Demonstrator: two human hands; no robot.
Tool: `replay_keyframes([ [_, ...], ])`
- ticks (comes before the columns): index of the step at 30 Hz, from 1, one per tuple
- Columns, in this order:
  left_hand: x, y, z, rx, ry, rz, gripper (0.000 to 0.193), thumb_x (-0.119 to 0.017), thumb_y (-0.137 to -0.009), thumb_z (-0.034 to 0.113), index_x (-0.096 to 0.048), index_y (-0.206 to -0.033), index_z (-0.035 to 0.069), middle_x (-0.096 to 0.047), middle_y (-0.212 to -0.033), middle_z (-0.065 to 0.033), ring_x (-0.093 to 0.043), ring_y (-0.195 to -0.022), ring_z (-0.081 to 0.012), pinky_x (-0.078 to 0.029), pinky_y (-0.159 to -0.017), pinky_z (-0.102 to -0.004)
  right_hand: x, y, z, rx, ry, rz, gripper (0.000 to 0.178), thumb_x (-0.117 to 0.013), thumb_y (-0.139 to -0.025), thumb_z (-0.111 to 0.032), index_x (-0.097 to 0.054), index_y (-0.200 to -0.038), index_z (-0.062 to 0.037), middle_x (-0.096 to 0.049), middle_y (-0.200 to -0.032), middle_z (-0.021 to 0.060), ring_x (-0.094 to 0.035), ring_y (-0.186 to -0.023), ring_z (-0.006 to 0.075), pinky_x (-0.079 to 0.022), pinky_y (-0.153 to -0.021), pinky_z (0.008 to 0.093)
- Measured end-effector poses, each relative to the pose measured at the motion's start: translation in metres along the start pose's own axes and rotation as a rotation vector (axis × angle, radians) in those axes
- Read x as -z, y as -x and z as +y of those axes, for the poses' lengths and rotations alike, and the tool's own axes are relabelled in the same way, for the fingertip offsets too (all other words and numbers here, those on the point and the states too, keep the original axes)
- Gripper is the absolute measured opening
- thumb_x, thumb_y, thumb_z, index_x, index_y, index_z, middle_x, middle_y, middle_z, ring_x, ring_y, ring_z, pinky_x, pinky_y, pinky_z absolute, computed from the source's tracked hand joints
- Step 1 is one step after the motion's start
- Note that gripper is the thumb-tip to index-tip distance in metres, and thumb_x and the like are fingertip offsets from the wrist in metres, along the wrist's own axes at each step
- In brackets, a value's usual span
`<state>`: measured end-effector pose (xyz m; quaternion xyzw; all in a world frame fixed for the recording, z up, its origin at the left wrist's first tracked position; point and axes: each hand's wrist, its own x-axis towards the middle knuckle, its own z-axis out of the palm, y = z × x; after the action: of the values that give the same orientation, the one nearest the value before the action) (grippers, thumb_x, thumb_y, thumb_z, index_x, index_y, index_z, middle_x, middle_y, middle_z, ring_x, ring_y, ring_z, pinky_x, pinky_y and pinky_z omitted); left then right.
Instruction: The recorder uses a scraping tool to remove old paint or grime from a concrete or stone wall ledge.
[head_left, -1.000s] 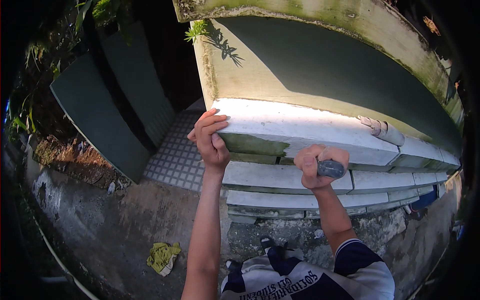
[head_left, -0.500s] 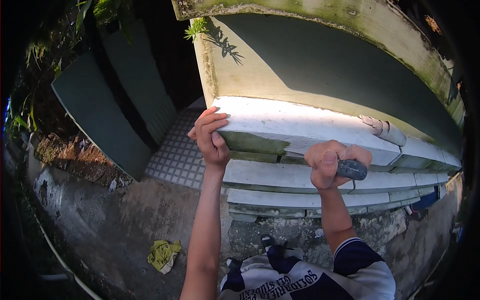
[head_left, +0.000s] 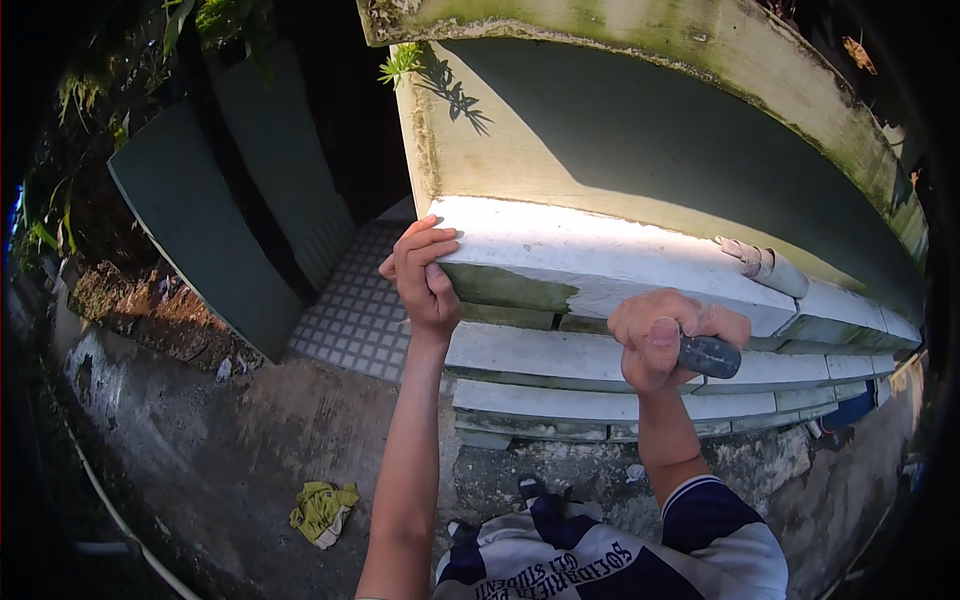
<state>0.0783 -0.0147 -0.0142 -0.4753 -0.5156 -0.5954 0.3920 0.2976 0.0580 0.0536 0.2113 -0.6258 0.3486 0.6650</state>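
My left hand [head_left: 425, 268] rests on the left corner of the topmost white ledge [head_left: 580, 240], its fingers stretched over the upper edge and holding nothing. My right hand [head_left: 660, 335], dusted with pale powder, is closed round a tool with a rounded dark grey handle [head_left: 710, 357]. The tool's working end is hidden by the hand, in front of the ledge's vertical face. That face shows a mossy green patch [head_left: 505, 287] near my left hand and whitish surface toward my right hand.
A rolled, dusty packet [head_left: 765, 266] lies on the ledge at right. Lower white steps [head_left: 550, 355] run below. A yellow-green cloth [head_left: 325, 512] lies on the concrete ground. Left are a leaning panel [head_left: 200, 220] and tiled floor [head_left: 350, 310]. A mossy slab [head_left: 600, 28] overhangs the back.
My right hand has shifted slightly right and down with the dark-handled tool. My left hand keeps its place on the ledge corner. The view has moved a little.
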Motion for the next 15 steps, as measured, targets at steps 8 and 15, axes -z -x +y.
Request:
replay_keyframes([
  [8,0.000,-0.002,-0.002,0.005,-0.001,0.003,0.022,-0.040,-0.090,0.013,-0.061,-0.093,0.011,-0.067,-0.104,-0.0007,-0.057,-0.118,-0.0180,-0.029,-0.093,-0.0313,0.003,-0.007,0.007,-0.018,-0.030,-0.099,0.030,-0.052,-0.090,-0.006,-0.025,-0.099,-0.0113,-0.042,-0.055,0.0047,-0.037,-0.038,0.0096,-0.037,-0.034,0.0285],
  [15,-0.001,0.000,-0.001,-0.004,0.004,0.004,0.022,-0.040,-0.090,0.013,-0.061,-0.093,0.011,-0.068,-0.102,-0.0011,-0.057,-0.117,-0.0184,-0.029,-0.094,-0.0315,0.016,0.026,0.016,-0.062,0.216,-0.233,0.026,-0.066,-0.079,0.001,-0.042,-0.075,-0.0068,-0.055,-0.058,0.0049,-0.055,-0.046,0.0150,-0.048,-0.048,0.0243],
])
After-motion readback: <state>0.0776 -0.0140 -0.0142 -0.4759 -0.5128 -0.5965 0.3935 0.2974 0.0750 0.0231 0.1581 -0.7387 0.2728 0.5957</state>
